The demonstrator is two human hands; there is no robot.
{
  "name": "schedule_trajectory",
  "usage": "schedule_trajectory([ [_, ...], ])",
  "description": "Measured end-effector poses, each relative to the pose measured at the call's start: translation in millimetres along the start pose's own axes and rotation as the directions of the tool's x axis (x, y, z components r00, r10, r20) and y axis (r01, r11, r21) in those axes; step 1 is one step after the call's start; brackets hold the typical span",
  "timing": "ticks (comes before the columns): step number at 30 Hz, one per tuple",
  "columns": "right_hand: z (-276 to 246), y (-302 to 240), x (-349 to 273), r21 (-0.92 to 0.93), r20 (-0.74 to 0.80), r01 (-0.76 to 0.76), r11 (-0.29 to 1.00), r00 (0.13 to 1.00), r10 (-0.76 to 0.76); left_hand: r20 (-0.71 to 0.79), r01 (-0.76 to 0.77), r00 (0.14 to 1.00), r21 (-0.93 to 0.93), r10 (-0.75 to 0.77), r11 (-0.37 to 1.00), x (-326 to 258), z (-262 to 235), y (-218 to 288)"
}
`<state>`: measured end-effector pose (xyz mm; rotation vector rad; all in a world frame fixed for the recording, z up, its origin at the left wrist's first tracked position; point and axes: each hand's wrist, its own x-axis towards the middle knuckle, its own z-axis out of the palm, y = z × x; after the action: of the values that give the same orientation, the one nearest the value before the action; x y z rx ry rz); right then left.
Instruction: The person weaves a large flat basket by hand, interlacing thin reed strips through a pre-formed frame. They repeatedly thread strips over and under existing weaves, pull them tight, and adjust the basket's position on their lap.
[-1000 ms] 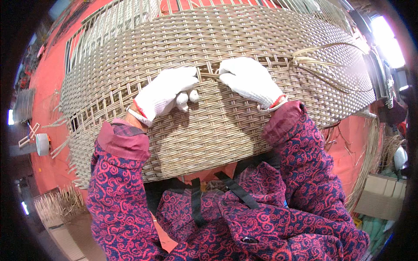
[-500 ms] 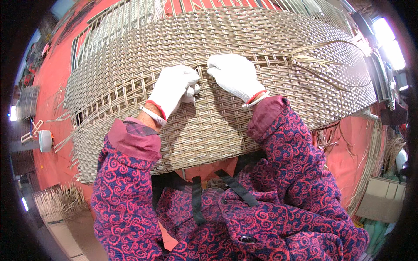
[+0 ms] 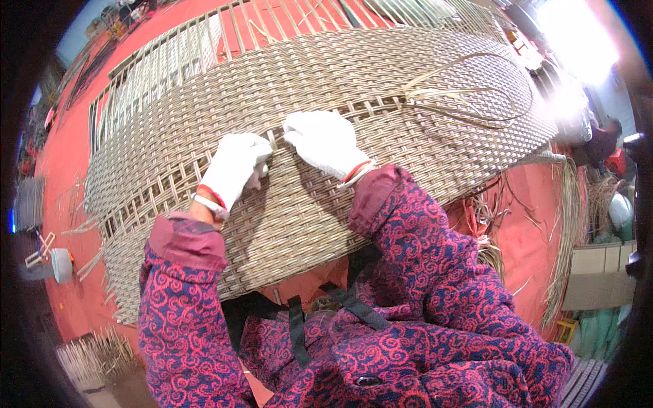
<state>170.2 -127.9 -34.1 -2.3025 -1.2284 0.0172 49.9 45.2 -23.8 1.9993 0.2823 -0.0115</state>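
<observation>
A large woven wicker panel point(image 3: 299, 217) of light brown strands lies in front of me, with a looser row of gaps running across its middle. My left hand point(image 3: 235, 170), in a white knit glove with a red cuff edge, is closed with bent fingers at that row. Close beside it on the right, my right hand point(image 3: 323, 143), gloved alike, has thumb and fingers pinched together on the same row. What lies between the fingers of either hand is hidden. Right of my hands, long loose flat strands point(image 3: 476, 95) curve in a loop over the panel.
Unwoven bars point(image 3: 252, 27) stick out at the panel's far edge over a red floor point(image 3: 68, 156). Hanging strands point(image 3: 564, 224) and a carton point(image 3: 602, 272) are at the right. At the left stand a pale round container point(image 3: 62, 265) and a bundle of cut strands point(image 3: 95, 357).
The whole view has shifted and turned slightly, so the panel and both hands sit lower and further left. Both hands keep nearly the same closed pose at the gap row.
</observation>
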Motion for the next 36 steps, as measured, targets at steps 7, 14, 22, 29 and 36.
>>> schedule_trajectory([
  [7, 13.2, -1.5, -14.4, 0.094, -0.297, 0.079, 0.992, 0.954, -0.048, 0.079, -0.340, 0.912, 0.695, 0.402, 0.634, 3.1, -4.6, 3.3],
  [14, 15.5, -3.5, -15.2, 0.112, -0.445, 0.215, 0.970, 0.884, -0.145, -0.042, -0.150, 0.952, 0.798, 0.302, 0.584, -10.2, -4.3, 19.9],
  [22, 12.9, -5.9, -15.0, 0.041, -0.441, 0.254, 0.966, 0.873, -0.210, 0.011, -0.283, 0.921, 0.709, 0.390, 0.646, -16.7, -13.9, 23.3],
  [29, 15.9, -5.6, -15.0, -0.194, -0.441, 0.240, 0.951, 0.845, -0.303, 0.289, -0.592, 0.701, 0.746, 0.652, 0.305, 1.0, -30.4, 24.7],
  [36, 19.8, -5.0, -13.2, -0.181, -0.408, 0.282, 0.942, 0.850, -0.333, 0.181, -0.506, 0.792, 0.729, 0.584, 0.461, -7.4, -49.6, 0.1],
])
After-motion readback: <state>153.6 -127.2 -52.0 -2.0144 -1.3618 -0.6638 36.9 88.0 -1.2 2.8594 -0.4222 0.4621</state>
